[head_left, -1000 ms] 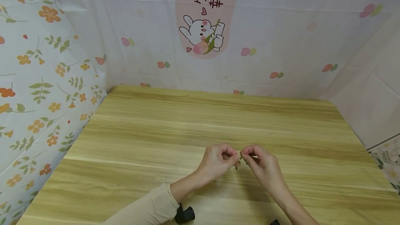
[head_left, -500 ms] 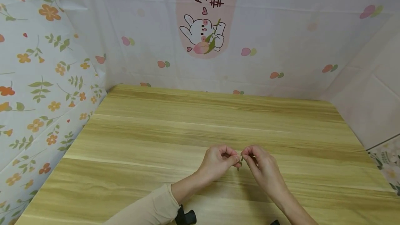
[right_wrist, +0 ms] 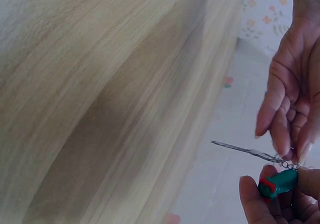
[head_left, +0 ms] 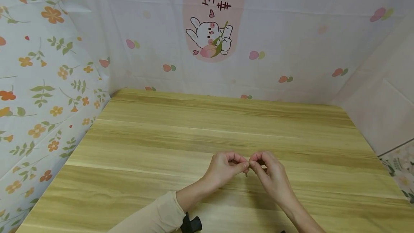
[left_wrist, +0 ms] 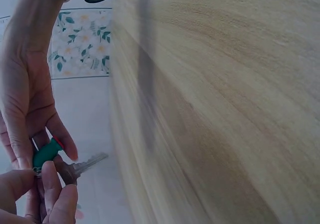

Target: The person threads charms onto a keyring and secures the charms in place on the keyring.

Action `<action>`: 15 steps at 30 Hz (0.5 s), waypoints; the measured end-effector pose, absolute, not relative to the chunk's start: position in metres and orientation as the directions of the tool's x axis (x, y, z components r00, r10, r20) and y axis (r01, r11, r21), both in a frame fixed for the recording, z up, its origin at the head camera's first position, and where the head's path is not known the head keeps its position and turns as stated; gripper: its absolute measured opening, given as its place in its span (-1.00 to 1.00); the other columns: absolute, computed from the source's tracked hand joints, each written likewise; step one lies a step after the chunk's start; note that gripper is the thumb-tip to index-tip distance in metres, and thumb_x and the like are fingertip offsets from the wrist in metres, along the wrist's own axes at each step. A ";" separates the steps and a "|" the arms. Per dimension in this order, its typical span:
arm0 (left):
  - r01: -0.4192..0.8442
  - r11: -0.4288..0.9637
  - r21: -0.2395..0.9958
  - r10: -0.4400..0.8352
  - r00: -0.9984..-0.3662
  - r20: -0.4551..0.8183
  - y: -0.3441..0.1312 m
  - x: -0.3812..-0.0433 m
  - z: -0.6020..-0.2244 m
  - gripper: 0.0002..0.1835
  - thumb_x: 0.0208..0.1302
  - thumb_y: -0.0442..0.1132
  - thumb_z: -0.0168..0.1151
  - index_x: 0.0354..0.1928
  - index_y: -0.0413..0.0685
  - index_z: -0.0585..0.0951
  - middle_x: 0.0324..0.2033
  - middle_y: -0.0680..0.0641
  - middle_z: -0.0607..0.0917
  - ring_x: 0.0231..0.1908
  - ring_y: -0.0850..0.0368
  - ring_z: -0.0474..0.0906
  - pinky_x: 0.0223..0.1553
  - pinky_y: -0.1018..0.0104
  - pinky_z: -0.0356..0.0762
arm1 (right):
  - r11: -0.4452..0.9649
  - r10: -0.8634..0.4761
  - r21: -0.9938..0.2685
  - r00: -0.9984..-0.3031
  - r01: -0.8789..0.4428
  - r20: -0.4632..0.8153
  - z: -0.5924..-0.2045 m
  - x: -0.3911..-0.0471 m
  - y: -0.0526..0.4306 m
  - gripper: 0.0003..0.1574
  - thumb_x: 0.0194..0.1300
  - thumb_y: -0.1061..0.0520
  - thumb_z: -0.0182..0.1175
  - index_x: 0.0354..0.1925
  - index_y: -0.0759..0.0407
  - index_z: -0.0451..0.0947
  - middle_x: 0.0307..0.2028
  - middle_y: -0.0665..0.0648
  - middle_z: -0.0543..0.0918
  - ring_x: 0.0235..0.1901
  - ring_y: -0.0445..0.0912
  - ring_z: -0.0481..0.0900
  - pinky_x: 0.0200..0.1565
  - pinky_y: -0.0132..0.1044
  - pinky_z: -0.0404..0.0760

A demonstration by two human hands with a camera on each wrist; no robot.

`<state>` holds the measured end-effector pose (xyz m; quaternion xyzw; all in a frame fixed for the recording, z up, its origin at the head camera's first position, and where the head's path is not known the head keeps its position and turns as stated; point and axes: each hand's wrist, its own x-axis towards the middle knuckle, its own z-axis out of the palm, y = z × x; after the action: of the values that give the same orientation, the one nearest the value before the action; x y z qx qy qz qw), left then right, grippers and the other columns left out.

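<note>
Above the table, my left hand (head_left: 223, 170) and right hand (head_left: 272, 173) meet fingertip to fingertip. Between them is a metal key (left_wrist: 90, 165), its blade sticking out past the left fingers; in the head view only its tip shows below them. A small green charm with a red end (right_wrist: 281, 182) lies against the right hand's fingers. A short metal chain (right_wrist: 286, 164) with a ring links charm and key. The left thumb and finger pinch the ring by the key, while the right thumb and finger pinch the charm's end of the chain. Fingertips partly hide the ring.
The wood-grain table (head_left: 194, 136) spreads under both hands. A flowered cloth (head_left: 55, 82) hangs on the left, and a pale cloth with a rabbit print (head_left: 210, 35) stands behind the far edge. A black wrist camera (head_left: 191, 224) sits below the left cuff.
The fingertips of both hands have come closer together, covering the bit of chain that showed between them. The key tip has shifted slightly right. The head view has tilted a little.
</note>
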<state>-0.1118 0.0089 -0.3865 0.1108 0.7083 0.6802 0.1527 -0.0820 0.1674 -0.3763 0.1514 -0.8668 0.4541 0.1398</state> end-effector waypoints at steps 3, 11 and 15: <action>-0.036 0.064 0.997 0.373 -0.926 -0.058 0.009 -0.112 -0.386 -0.91 0.16 -0.29 0.30 -0.36 -0.18 0.67 -0.48 -0.07 0.73 -0.36 -0.02 0.69 -0.35 0.50 0.52 | 0.539 -0.114 -0.759 -0.925 -0.365 0.363 -0.377 -0.082 0.167 -0.88 0.19 0.42 0.18 -0.35 0.23 0.51 -0.34 0.06 0.51 -0.36 -0.34 0.47 -0.44 -0.42 0.55; 0.032 0.092 0.995 0.386 -0.923 -0.006 0.009 -0.111 -0.388 -0.95 0.16 -0.33 0.27 -0.37 -0.18 0.65 -0.50 -0.03 0.72 -0.40 -0.02 0.69 -0.44 0.51 0.50 | 0.474 -0.086 -0.816 -0.940 -0.331 0.331 -0.376 -0.081 0.168 -0.90 0.17 0.41 0.21 -0.36 0.26 0.53 -0.38 0.12 0.56 -0.40 -0.32 0.52 -0.40 -0.41 0.60; 0.035 0.085 0.996 0.385 -0.923 0.000 0.009 -0.110 -0.388 -0.96 0.15 -0.35 0.26 -0.37 -0.20 0.64 -0.51 -0.05 0.71 -0.43 0.06 0.67 -0.47 0.52 0.49 | 0.446 -0.088 -0.841 -0.950 -0.306 0.299 -0.375 -0.081 0.169 -0.93 0.18 0.38 0.21 -0.35 0.27 0.53 -0.39 0.13 0.60 -0.39 -0.31 0.55 -0.37 -0.41 0.61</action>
<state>-0.1104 0.0091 -0.3884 0.1448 0.7247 0.6606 0.1322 -0.0812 0.1693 -0.3751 0.1167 -0.8438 0.5130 0.1061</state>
